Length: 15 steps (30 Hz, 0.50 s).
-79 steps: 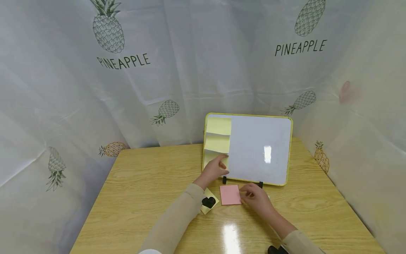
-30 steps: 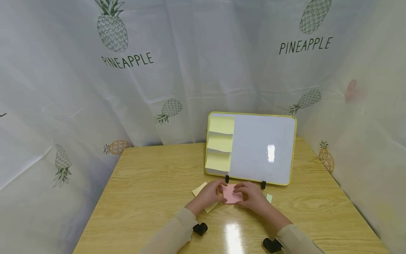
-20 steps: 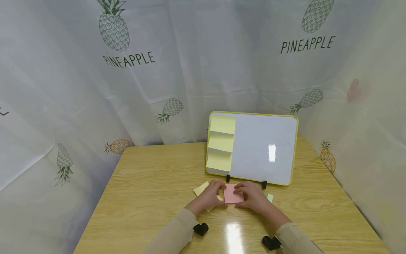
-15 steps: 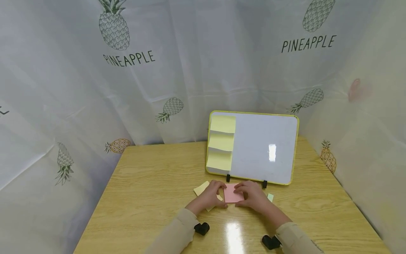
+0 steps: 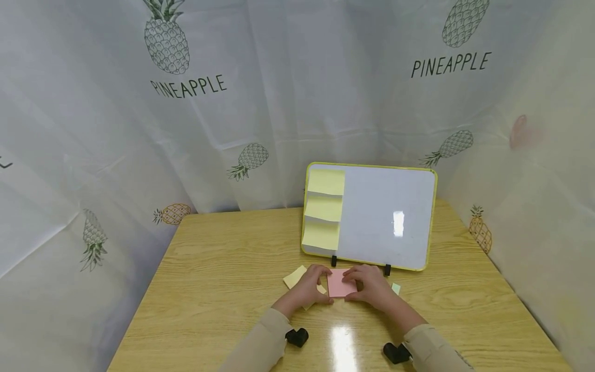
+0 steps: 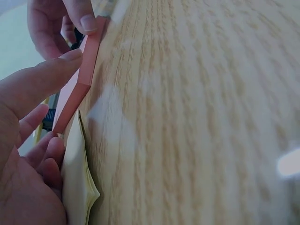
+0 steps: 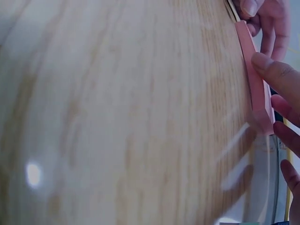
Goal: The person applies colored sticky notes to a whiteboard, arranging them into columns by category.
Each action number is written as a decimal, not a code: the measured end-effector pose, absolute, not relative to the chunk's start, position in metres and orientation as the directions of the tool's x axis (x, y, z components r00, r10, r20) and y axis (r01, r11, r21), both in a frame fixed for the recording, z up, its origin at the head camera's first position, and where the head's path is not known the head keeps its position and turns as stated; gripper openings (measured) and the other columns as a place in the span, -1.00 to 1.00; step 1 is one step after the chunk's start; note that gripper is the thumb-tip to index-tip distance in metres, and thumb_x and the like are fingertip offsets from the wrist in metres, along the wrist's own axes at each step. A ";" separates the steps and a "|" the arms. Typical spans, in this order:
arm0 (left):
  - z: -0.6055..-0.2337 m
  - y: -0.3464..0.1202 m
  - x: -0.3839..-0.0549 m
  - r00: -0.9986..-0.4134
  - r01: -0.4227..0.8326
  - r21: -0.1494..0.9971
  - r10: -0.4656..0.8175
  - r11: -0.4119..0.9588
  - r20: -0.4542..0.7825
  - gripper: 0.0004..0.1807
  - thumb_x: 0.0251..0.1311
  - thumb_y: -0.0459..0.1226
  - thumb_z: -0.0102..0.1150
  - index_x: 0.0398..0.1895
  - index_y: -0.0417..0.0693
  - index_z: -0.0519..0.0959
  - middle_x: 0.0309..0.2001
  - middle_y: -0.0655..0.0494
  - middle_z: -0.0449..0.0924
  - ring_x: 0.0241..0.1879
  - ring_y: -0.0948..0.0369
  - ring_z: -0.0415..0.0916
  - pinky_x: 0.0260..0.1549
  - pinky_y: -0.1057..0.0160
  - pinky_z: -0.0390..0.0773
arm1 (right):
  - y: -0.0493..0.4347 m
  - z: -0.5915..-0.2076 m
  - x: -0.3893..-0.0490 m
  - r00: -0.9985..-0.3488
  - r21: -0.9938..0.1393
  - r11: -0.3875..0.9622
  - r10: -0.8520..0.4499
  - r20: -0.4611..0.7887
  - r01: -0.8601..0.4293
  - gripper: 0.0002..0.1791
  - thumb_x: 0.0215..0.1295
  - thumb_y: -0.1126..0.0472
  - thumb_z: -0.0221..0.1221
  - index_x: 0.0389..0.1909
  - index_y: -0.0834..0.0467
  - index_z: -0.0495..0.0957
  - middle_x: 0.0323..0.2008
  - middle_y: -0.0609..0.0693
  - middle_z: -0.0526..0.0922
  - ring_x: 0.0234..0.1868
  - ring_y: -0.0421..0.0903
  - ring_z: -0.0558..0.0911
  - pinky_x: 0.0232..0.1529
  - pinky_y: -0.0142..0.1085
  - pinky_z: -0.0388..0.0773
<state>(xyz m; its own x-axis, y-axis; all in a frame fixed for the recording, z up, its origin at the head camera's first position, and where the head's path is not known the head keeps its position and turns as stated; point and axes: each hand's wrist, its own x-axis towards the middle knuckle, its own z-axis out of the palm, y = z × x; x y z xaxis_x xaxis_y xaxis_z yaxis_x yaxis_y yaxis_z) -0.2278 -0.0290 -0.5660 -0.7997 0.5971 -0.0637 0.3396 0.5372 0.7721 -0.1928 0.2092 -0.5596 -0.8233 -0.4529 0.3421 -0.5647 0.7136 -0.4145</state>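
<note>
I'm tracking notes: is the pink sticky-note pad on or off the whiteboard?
Off: head view shows the pink pad between left hand and right hand, in front of the whiteboard.

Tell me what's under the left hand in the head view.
Yellow paper, on the wooden table; parts of it show around the left hand. Its middle is covered by the hand in that view and can't be seen.
</note>
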 end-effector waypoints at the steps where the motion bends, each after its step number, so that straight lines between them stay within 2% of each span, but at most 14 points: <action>1: -0.566 -0.029 -0.228 -0.800 0.341 0.773 0.597 0.535 -0.060 -0.33 -0.06 -0.13 0.55 0.13 0.08 0.42 0.12 0.15 0.27 -0.22 0.26 0.28 -0.30 0.31 0.38 | 0.209 -0.560 -0.193 -0.821 -0.414 0.712 -0.455 0.345 -0.568 -0.57 -0.12 -0.08 0.52 -0.20 0.01 0.72 -0.09 -0.11 0.67 -0.02 0.02 0.58 -0.03 0.12 0.41; 10: -0.567 -0.029 -0.229 -0.805 0.329 0.784 0.591 0.526 -0.058 -0.33 -0.04 -0.14 0.54 0.15 0.08 0.42 0.08 0.20 0.30 -0.21 0.26 0.27 -0.29 0.32 0.37 | 0.209 -0.559 -0.194 -0.772 -0.391 0.672 -0.480 0.417 -0.629 -0.55 -0.13 -0.11 0.52 -0.21 0.03 0.71 -0.18 -0.12 0.69 -0.15 -0.05 0.64 -0.14 0.01 0.51; 15: -0.566 -0.031 -0.229 -0.801 0.341 0.788 0.597 0.513 -0.043 -0.35 -0.02 -0.14 0.53 0.15 0.07 0.42 0.04 0.22 0.31 -0.20 0.27 0.26 -0.27 0.32 0.36 | 0.208 -0.556 -0.194 -0.790 -0.434 0.662 -0.473 0.391 -0.611 -0.56 -0.06 -0.10 0.49 -0.19 0.05 0.71 -0.20 -0.13 0.70 -0.17 -0.11 0.63 -0.16 -0.08 0.52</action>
<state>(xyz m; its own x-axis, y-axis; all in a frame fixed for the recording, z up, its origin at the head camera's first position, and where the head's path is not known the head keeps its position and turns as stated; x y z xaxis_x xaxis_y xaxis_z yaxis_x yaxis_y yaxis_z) -0.2285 -0.0306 -0.5659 -0.8007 0.5975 -0.0426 0.3408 0.5130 0.7878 -0.1944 0.2082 -0.5563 -0.7897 -0.4731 0.3906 -0.6112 0.6618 -0.4341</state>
